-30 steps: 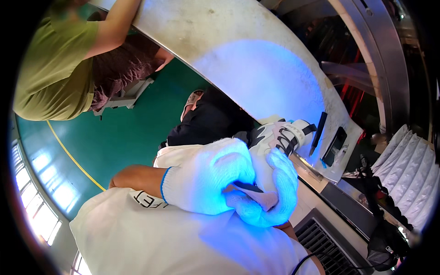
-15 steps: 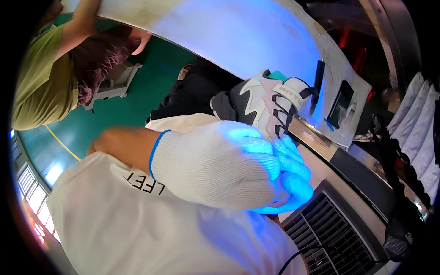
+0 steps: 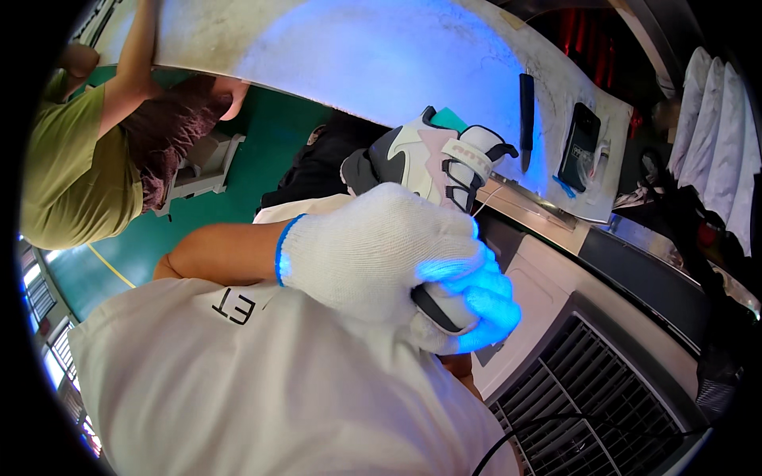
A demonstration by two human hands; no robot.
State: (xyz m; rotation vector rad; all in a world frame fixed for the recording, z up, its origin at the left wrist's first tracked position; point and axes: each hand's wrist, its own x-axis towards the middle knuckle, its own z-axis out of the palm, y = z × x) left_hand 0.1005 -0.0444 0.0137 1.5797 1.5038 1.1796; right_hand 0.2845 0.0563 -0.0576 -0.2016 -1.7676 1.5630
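A white, black and pale pink sneaker [image 3: 419,155] with a strap, dark laces and green stuffing in its opening rests against the near table edge. My left hand [image 3: 373,258], in a white knitted glove with a blue cuff, bends over its front part, fingers curled. Below and right of it, my right hand [image 3: 494,313], gloved too and lit blue, has its fingers closed round the same end. Between the gloves a black and white patch shows, seemingly the sneaker's toe; most of that end is hidden. A thin pale thread hangs beside the laces.
Blue light falls on the table [image 3: 381,55]. A slim black tool [image 3: 526,119] and a dark phone [image 3: 581,143] lie there. A grey vented grille [image 3: 587,381] stands at lower right with a black cable across it. At left sits another person [image 3: 67,166] in green.
The whole view has shifted, with the sneaker now further left and higher. My left hand has rolled over, and the black and white patch between the gloves has come into sight.
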